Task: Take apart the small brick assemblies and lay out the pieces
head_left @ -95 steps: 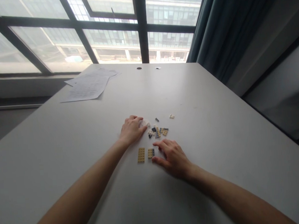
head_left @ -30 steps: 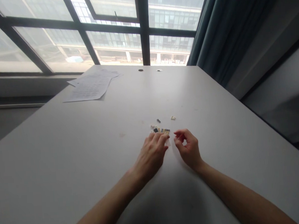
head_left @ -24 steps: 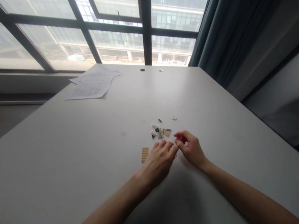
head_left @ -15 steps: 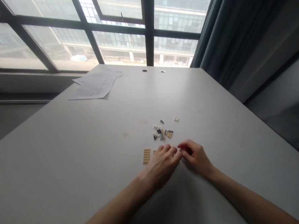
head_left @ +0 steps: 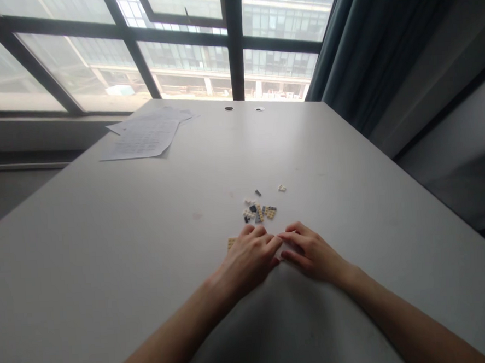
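Low over the near middle of the table, my left hand (head_left: 253,256) has its fingers curled, its back towards me. Whatever those fingers hold is hidden behind the hand. My right hand (head_left: 312,254) comes in from the other side, bent thumb and forefinger meeting the left fingertips. Anything gripped where the two hands meet is too small to make out. A tan studded plate (head_left: 231,242) shows only in part beyond my left hand. Just past the fingers lies a loose group of small toy bricks (head_left: 260,213) in white, tan, grey and black.
A small grey piece (head_left: 258,192) and a white piece (head_left: 282,188) lie beyond the group. Printed paper sheets (head_left: 143,135) rest at the far left of the white table (head_left: 147,236). Two round holes sit near its far edge, before the window. A dark curtain (head_left: 341,55) hangs at right.
My left hand has moved left and slightly up, covering more of the tan plates. My right hand has followed it, its thumb now lower and apart from the forefinger. The view has shifted slightly.
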A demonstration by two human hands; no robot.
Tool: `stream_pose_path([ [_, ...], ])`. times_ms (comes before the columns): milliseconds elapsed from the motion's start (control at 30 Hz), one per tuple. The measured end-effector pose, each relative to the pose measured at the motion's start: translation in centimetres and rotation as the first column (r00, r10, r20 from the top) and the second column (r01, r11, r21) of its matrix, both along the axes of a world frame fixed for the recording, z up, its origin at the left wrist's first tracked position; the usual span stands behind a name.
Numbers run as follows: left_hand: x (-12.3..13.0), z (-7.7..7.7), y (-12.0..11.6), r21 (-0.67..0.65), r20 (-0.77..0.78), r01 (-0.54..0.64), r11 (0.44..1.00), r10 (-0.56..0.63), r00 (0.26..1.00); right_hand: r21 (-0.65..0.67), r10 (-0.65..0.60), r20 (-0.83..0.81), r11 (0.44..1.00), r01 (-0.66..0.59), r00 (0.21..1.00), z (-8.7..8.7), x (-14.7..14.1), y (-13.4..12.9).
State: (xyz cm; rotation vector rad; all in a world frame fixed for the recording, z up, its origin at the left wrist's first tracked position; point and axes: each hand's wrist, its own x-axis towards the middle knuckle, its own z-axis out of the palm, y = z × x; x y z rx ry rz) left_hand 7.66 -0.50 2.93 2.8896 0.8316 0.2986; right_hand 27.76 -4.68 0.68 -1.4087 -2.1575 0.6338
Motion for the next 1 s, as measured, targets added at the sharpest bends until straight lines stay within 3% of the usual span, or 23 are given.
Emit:
stream_pose_path([
  [333,0.0,-0.3,0.0,0.02,-0.005,0.015,1.0,-0.015,1.0,0.033,-0.009,-0.005,0.999,0.009,1.0,-0.4,0.0,0.1],
  [733,-0.8,0.6,1.0,-0.076,-0.007,-0.065,0.995,0.064,0.998,0.068,-0.057,0.088,0.996,0.051,0.995,-0.6,-0.6,-0.1],
  [1000,-1.2,1.4,1.1,-0.061,-0.062,-0.088,0.994,0.084,0.995,0.045,-0.046,0.117,0.998,0.041,0.992,-0.5,-0.6,0.2],
])
